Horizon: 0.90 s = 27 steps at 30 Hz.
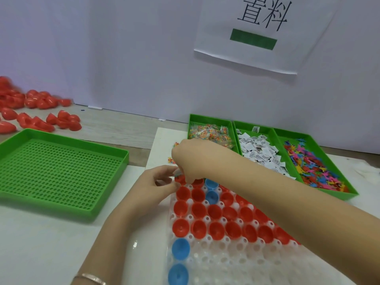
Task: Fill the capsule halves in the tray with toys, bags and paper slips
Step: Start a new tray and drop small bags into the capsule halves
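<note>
The wall sign [265,31] reads "置料" above a green bar. Both the left hand [158,186] and the right hand [191,159] pinch a small bag [177,173] over the capsule tray [226,262].

The right hand [186,159] hides its fingertips' contents; the tray [205,262] runs off-frame.

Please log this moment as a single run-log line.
stage: filling | right hand: over far-left red capsule half | left hand: beside it | clear tray: mostly red halves, unfilled | held item: unclear

Red, blue capsule halves [198,210] in tray [226,262]
</note>
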Each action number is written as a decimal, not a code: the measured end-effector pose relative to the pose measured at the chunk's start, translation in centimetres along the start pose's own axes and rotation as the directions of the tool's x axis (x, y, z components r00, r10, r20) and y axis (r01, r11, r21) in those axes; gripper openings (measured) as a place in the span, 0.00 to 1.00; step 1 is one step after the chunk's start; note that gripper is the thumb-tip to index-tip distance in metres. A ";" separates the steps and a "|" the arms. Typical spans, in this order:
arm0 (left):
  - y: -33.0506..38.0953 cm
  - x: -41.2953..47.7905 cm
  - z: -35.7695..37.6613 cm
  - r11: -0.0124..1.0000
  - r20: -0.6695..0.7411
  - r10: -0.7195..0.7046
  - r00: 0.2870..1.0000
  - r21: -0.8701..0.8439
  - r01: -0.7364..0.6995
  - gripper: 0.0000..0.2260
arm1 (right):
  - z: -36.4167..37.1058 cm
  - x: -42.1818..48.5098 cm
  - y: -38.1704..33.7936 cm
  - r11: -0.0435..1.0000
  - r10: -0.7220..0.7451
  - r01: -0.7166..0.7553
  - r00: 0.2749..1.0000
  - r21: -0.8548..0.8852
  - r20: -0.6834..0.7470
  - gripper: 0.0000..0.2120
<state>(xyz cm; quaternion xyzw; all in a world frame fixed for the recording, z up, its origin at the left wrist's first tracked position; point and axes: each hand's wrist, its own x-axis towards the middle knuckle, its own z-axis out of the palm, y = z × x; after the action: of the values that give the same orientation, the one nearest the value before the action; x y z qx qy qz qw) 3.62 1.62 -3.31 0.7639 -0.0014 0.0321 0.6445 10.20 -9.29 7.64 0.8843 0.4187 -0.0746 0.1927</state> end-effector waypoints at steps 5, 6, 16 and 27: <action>-0.1 -0.1 -0.1 1.000 0.006 0.009 1.000 -0.001 -0.009 0.17 | 0.6 0.0 0.5 0.986 0.008 0.001 0.999 0.167 -0.053 0.13; -0.1 -0.1 -0.1 1.000 0.003 0.004 1.000 -0.006 -0.004 0.16 | 0.8 -0.2 0.8 0.980 0.025 -0.012 0.998 0.200 -0.060 0.11; 0.2 -0.1 0.0 0.999 -0.025 -0.001 1.000 -0.039 0.000 0.17 | 2.1 -2.1 2.5 0.885 0.098 -0.063 0.994 0.461 -0.054 0.06; 0.4 -0.2 0.0 1.000 -0.040 0.013 0.999 0.000 -0.013 0.22 | 0.8 -0.4 0.5 0.987 0.043 -0.041 0.999 0.156 -0.012 0.20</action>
<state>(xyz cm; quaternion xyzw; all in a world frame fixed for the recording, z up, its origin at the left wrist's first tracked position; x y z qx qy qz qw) 3.44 1.51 -2.92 0.7631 0.0065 0.0516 0.6442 10.36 -10.14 7.13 0.9058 0.3943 -0.0960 0.1214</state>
